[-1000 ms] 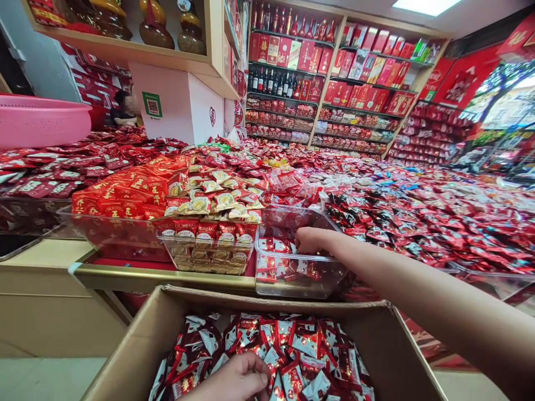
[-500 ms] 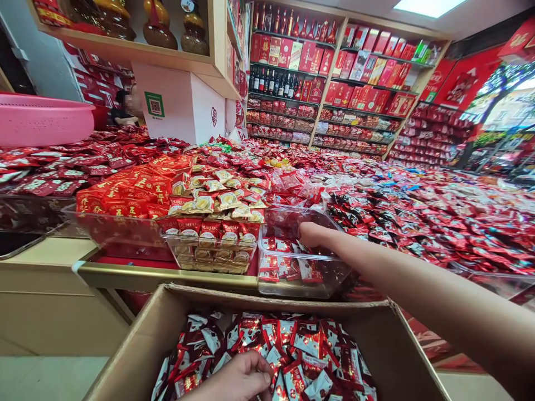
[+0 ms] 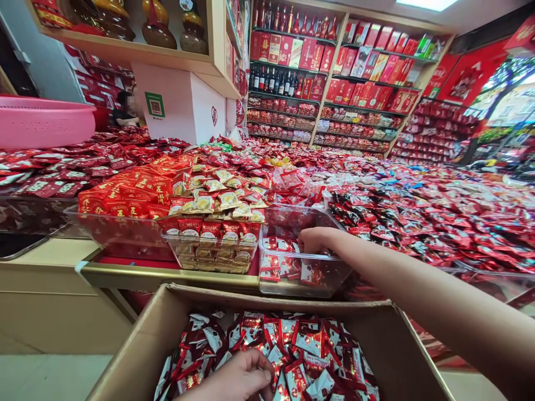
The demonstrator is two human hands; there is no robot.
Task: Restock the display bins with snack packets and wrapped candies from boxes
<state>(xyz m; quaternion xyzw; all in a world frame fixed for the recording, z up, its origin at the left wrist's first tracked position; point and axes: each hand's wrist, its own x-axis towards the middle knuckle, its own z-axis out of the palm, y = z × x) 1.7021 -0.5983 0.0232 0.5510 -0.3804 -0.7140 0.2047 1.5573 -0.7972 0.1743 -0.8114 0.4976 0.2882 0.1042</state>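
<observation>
My left hand [image 3: 246,372] lies on red and white snack packets [image 3: 309,340] inside an open cardboard box [image 3: 387,331]. Its fingers are curled and its thumb is drawn in; whether a packet is between them is hidden. Stretched forward, my right hand [image 3: 314,240] reaches over the rim into a clear plastic bin [image 3: 330,278]. The fingers there are bent downward, their tips out of sight, so I cannot make out what they hold. Matching packets [image 3: 284,259] lie upright in rows at the left of that bin, and another packet [image 3: 311,273] leans below the hand.
Left of the bin stands a clear container of durian packets [image 3: 211,253], then one of red packets [image 3: 129,195]. Heaped wrapped snacks [image 3: 418,206] spread to the right and back. A pink basket [image 3: 45,122] sits at far left; a person [image 3: 125,108] is behind.
My right hand has shifted very slightly within the bin, and the packet below it now shows more of its face. My left hand stays in the box in the same pose.
</observation>
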